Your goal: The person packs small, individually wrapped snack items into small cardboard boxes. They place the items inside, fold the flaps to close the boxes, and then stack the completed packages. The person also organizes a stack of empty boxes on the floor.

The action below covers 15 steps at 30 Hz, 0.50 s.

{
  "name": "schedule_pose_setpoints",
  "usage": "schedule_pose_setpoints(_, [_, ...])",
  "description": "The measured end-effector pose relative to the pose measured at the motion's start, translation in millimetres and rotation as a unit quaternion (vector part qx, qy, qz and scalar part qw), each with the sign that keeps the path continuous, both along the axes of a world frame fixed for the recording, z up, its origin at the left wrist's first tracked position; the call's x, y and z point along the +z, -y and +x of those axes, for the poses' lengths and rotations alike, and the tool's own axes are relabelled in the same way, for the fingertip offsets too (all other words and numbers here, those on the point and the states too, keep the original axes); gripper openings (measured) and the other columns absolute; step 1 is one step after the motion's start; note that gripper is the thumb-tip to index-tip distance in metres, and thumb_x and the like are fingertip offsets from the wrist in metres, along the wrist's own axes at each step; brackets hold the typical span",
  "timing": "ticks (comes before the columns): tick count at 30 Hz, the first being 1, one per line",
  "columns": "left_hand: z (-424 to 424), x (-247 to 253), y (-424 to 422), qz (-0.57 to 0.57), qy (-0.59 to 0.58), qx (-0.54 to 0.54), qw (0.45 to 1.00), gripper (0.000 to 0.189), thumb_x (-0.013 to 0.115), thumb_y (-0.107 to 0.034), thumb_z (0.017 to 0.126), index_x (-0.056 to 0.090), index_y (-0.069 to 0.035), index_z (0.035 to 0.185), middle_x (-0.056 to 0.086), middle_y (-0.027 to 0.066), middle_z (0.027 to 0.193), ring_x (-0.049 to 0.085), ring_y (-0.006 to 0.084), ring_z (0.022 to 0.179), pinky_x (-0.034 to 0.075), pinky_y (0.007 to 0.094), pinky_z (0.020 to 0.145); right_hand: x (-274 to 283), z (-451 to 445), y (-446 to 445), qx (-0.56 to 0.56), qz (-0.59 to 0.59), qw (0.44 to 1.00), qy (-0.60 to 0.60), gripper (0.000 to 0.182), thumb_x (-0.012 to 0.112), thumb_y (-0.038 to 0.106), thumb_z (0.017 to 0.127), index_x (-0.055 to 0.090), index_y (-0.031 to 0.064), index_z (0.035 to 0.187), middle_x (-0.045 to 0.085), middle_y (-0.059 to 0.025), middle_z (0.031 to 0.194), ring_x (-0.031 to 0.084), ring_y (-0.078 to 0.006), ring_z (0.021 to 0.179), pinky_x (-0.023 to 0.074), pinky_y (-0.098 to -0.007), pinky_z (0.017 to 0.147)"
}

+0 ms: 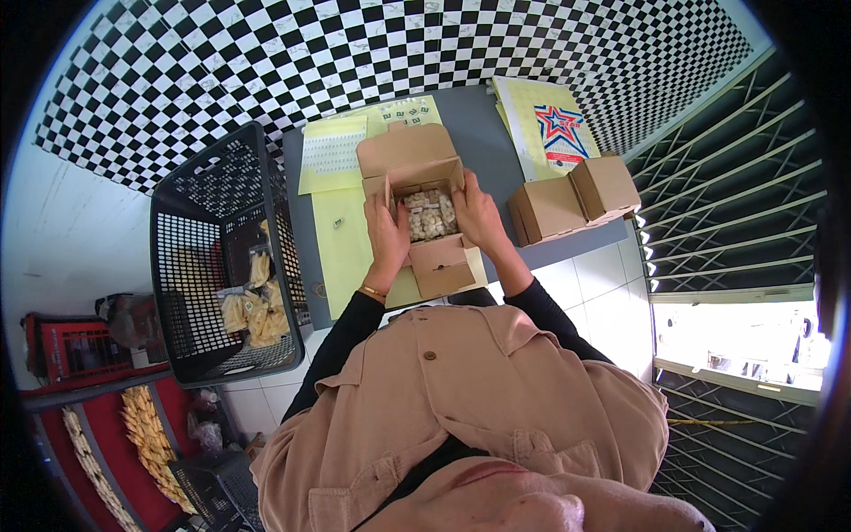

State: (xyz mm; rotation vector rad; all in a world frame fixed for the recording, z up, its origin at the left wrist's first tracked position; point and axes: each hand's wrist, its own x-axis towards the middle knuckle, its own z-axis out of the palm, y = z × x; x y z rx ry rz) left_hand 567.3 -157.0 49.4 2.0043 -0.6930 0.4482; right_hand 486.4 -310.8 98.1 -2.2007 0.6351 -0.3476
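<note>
Before me on the grey table an open cardboard box holds clear packets of small pale pieces, some bearing small labels. Its back flap stands raised, and the front flap hangs towards me. My left hand grips the box's left side, with the thumb over the edge. On the right side, my right hand holds the wall from outside; some of its fingertips are hidden. Under the box lie yellow sheets, one carrying a single small sticker.
Two closed cardboard boxes stand at the table's right, before a printed yellow bag. A black plastic crate with bagged pale food is at the left. Sticker sheets lie behind. A checkered wall rises at the back.
</note>
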Motion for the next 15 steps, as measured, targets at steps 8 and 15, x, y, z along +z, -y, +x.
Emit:
schedule_pose_setpoints(8, [-1.3,-1.9,-10.6,0.015,-0.035,-0.048,0.998,0.05,0.06,0.003,0.086,0.049,-0.001,0.135,0.058,0.0216,0.106,0.056,0.0392,0.099,0.047,0.0444,0.087,-31.8,-8.4,7.9,0.034,-0.018,0.999,-0.017,0.046,0.048,0.02,0.091,0.035,0.0032,0.131,0.062,-0.0367,0.083,0.06,-0.0554,0.081,0.0465,-0.0618,0.076])
schedule_pose_setpoints(15, [-1.3,-5.0,-10.3,-0.003,-0.011,-0.024,1.0,0.05,0.065,0.002,0.082,0.055,-0.002,0.13,0.063,0.0213,0.104,0.062,0.0391,0.095,0.051,0.0436,0.08,-22.5,-7.9,6.4,0.049,-0.008,0.998,0.025,0.043,0.05,0.017,0.09,0.037,0.0008,0.127,0.062,-0.0356,0.085,0.059,-0.055,0.083,0.0464,-0.0606,0.078])
